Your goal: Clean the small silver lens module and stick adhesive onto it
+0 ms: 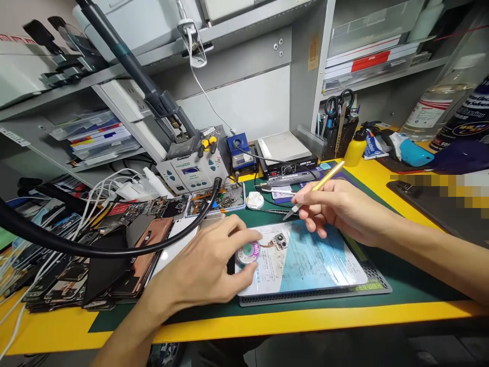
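My left hand [214,260] curls its thumb and fingers around a small round spool of desoldering braid [248,251], at the left end of a blue and white sheet [313,255]. Just right of the spool, a small phone camera module [281,241] with a brown flex cable lies on that sheet. Above the sheet's far edge, my right hand [324,206] holds a gold-handled craft knife [327,176] between thumb and fingers. Its pale blade points down and left, above the camera module and apart from it.
Stacked phone parts [141,250] crowd the left side, with a black flexible hose [114,251] arching over them. Behind stand a parts tray [233,196], a soldering station [191,171] and a heating plate [284,148]. A yellow bottle [355,148] stands back right.
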The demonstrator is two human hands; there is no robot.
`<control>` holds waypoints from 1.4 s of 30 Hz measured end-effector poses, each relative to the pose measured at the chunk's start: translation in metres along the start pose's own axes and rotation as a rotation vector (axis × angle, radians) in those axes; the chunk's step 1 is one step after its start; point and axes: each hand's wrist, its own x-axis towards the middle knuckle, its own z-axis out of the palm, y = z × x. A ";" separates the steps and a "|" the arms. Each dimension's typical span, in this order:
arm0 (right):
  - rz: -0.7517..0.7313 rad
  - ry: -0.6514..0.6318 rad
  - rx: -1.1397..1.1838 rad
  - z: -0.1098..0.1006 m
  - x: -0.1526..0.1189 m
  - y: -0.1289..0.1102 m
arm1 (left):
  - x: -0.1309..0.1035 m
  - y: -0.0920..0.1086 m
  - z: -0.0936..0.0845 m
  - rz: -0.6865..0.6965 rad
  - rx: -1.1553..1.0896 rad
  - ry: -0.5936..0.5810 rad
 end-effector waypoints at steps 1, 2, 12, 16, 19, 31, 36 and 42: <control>0.006 -0.006 0.004 0.001 -0.001 0.001 | 0.000 0.002 0.003 0.019 0.031 -0.006; 0.012 -0.013 0.007 0.002 -0.002 0.001 | -0.001 0.002 0.005 0.033 0.059 -0.003; -0.026 -0.103 -0.142 0.007 -0.007 0.009 | -0.004 0.002 0.010 0.091 0.287 0.013; -0.053 -0.118 -0.218 0.006 -0.010 0.009 | -0.007 0.002 0.014 0.042 0.270 -0.009; -0.046 -0.123 -0.240 0.005 -0.011 0.009 | -0.010 0.002 0.017 -0.017 0.195 -0.049; -0.045 -0.079 -0.358 0.004 -0.012 0.015 | -0.012 0.002 0.023 0.071 0.300 0.028; -0.105 -0.065 -0.450 0.010 -0.016 0.015 | -0.011 0.003 0.022 0.064 0.338 0.041; -0.644 -0.040 -0.901 0.017 -0.032 0.022 | -0.010 0.003 0.022 0.049 0.340 0.034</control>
